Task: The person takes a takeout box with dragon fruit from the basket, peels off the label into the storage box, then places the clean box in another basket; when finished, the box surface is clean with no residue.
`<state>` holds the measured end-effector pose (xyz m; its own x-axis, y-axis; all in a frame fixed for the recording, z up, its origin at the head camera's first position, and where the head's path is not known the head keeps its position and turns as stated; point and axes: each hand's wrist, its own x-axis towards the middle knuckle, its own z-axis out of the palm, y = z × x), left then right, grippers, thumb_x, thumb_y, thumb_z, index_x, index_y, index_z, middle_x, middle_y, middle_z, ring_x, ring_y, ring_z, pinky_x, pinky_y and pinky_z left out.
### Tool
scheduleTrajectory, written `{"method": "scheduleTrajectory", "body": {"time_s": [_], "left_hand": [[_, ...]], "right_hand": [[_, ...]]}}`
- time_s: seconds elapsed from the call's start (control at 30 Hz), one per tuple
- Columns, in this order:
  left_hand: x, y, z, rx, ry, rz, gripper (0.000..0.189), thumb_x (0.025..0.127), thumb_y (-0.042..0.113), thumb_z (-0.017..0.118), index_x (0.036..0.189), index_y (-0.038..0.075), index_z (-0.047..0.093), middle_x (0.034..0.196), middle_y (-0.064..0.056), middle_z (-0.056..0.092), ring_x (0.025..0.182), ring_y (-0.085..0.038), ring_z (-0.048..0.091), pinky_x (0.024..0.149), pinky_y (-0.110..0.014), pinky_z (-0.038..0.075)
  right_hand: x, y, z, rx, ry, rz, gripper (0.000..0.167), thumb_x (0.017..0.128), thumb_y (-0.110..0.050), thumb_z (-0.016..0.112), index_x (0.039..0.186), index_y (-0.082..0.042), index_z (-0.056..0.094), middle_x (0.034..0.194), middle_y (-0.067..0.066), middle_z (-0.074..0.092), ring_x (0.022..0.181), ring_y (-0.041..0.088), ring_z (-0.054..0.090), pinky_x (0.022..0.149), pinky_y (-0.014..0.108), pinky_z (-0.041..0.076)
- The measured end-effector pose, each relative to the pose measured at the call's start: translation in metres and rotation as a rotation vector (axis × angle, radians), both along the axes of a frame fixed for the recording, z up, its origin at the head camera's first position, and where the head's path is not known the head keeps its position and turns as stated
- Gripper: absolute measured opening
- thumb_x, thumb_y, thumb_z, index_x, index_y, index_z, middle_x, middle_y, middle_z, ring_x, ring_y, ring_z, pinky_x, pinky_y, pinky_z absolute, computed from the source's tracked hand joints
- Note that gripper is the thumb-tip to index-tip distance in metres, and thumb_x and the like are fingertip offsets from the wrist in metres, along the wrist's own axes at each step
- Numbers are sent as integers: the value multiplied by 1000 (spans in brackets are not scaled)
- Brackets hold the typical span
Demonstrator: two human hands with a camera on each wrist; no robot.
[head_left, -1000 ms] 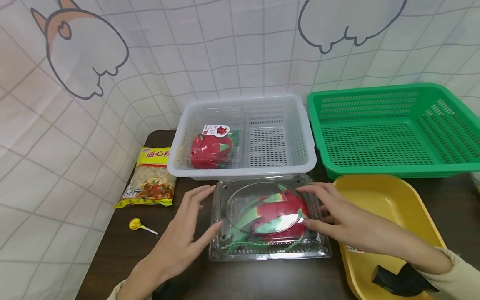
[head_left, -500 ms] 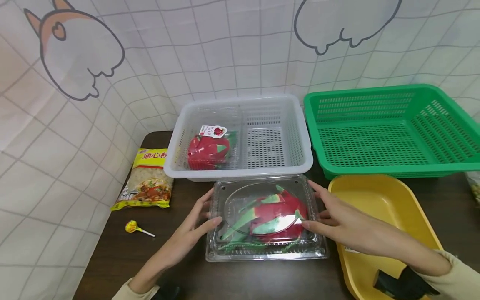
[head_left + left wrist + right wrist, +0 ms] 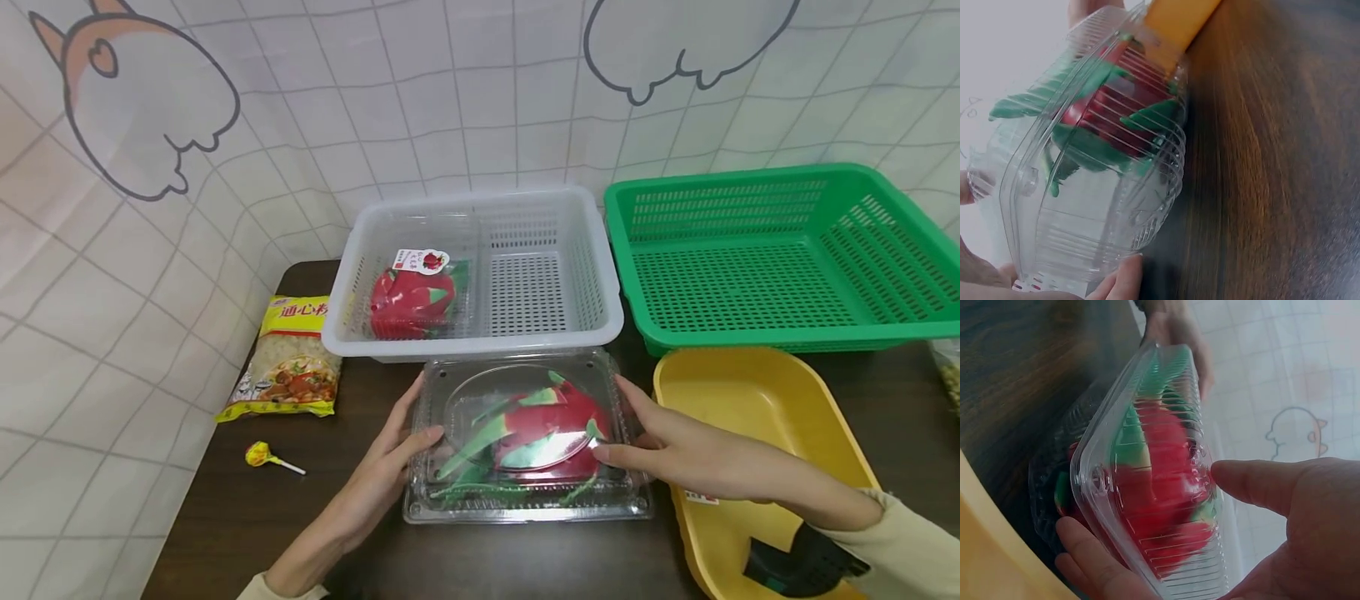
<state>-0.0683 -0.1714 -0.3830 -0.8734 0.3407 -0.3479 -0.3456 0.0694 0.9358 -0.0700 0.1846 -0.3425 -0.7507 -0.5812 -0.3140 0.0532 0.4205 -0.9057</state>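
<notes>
A clear plastic clamshell box [image 3: 525,513] with a red and green dragon fruit [image 3: 558,417] inside sits in front of the white basket in the head view. My left hand [image 3: 393,462] grips its left side, thumb on the lid's edge. On the opposite side, my right hand [image 3: 667,450] holds the box, thumb against the lid. The right wrist view shows the right thumb [image 3: 1254,481] on the ribbed wall and the fingers [image 3: 1094,556] by the rim. In the left wrist view, left fingertips [image 3: 1127,278] touch the box's lower part.
Behind the box stands a white basket [image 3: 472,346] holding another clamshell box with a dragon fruit and a sticker. A green basket [image 3: 795,337] and a yellow tray [image 3: 731,367] are at the right. At left lie a pasta bag [image 3: 288,358] and a lollipop [image 3: 258,454].
Both hands have closed in from beside the box and over its right edge, and now grip its two sides. The head view has shifted slightly.
</notes>
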Motion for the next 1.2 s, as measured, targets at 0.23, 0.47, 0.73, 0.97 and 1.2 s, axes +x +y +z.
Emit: {"method": "scheduleTrajectory", "body": {"time_s": [0.23, 0.47, 0.73, 0.97, 1.2], "left_hand": [[12, 10, 5, -37, 26, 53, 75, 106, 36, 52, 166, 43, 8, 171, -1, 1, 137, -35, 38, 118, -65, 19], [17, 16, 9, -52, 4, 101, 71, 108, 40, 48, 166, 43, 8, 172, 1, 2, 150, -33, 21, 119, -59, 20], [24, 14, 18, 2, -90, 156, 71, 106, 40, 52, 165, 45, 13, 167, -9, 16, 142, -38, 32, 95, -53, 50], [35, 16, 22, 129, -135, 163, 69, 107, 40, 52, 163, 50, 13, 161, -14, 23, 143, -39, 38, 97, -49, 51], [47, 20, 28, 229, -112, 190, 68, 108, 37, 49, 162, 50, 11, 157, -18, 25, 137, -38, 52, 94, -49, 55]], "right_hand": [[10, -5, 1, -10, -99, -46, 100, 105, -36, 63, 166, -7, -12, 170, 29, 4, 138, 44, 46, 109, 60, 46], [26, -5, 5, 43, -181, -67, 106, 104, -42, 62, 165, -6, -16, 170, 31, 7, 134, 40, 54, 110, 60, 44], [39, 6, 9, 42, -193, -50, 104, 107, -37, 60, 163, -8, -23, 123, 10, 68, 94, 22, 72, 99, 36, 53], [43, 12, 8, -36, -180, -91, 99, 106, -29, 62, 166, -13, -16, 143, 25, 51, 101, 28, 67, 83, 30, 59], [40, 12, 12, 65, 0, -177, 89, 105, -35, 63, 168, -21, 1, 151, 20, 42, 112, 26, 60, 79, 36, 60]]}}
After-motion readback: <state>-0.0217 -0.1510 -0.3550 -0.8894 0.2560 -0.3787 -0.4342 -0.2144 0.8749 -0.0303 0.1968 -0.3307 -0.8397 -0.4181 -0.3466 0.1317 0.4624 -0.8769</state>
